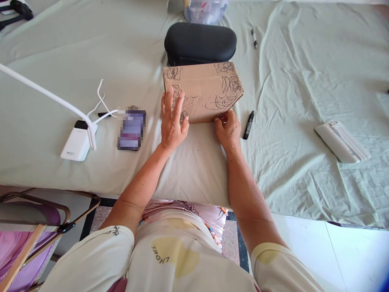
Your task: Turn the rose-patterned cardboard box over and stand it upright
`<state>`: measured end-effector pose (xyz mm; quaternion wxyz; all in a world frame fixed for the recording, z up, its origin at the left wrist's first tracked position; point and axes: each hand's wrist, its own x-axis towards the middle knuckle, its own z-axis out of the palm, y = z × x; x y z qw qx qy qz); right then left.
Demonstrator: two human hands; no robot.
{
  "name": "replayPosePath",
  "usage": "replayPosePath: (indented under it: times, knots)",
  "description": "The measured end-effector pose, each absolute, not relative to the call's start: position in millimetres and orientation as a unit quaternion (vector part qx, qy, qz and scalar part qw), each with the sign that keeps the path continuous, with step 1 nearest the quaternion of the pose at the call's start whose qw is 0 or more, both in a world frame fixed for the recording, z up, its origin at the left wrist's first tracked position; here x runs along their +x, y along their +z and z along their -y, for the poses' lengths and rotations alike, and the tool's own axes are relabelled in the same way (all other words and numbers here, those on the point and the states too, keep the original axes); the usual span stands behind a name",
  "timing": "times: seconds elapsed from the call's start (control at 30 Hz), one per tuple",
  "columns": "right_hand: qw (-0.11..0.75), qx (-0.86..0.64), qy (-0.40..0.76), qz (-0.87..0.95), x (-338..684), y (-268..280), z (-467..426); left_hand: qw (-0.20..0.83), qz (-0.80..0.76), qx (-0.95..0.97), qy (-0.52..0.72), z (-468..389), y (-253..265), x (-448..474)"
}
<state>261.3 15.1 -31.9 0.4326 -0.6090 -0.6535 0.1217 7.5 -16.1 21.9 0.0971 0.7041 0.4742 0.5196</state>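
The cardboard box (203,91), covered in black scribbles, lies on the pale green sheet (304,101) of the bed, straight ahead of the person and just in front of a black hard case (200,41). The left hand (172,119) lies flat on the box's near left corner, fingers (174,106) spread open and pressing down, gripping nothing. The right hand (227,129) is at the box's near right edge, its fingers curled against the lower lip; whether they pinch a flap or only touch the card I cannot tell.

By the look of it, the step in hand is steadying the box while its near edge is worked. The next move would call for the left palm to hold firm so the box does not slide toward the case.

Just right of the box lies a black marker (248,124); a second pen (254,38) sits beyond its far right corner. Left of the box are a phone (131,129) and a white power bank (78,141) with cables. Well to the right lies a white flat pack (342,141).
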Motion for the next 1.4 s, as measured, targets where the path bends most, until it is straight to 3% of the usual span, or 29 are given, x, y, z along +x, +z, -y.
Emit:
replayPosePath:
  times: [0.2,0.47,0.7,0.97,1.27,1.4]
  knots:
    - [0.457,-0.599,0.119,0.647,259,-28,-13,0.087,-0.478,0.697,0.528,13,18,2]
    - [0.548,-0.545,0.010,0.634,262,-18,-10,0.084,-0.499,0.679,0.532,15,22,4]
    - [0.547,-0.539,-0.009,0.641,266,-1,-1,0.097,-0.495,0.677,0.536,14,24,-4]
    - [0.564,-0.526,0.090,0.630,254,6,7,0.094,-0.493,0.687,0.525,17,29,-1]
    - [0.548,-0.444,0.343,0.621,201,28,37,0.085,-0.510,0.731,0.446,21,9,18]
    - [0.574,-0.397,0.342,0.629,181,19,43,0.084,-0.485,0.762,0.420,19,1,19]
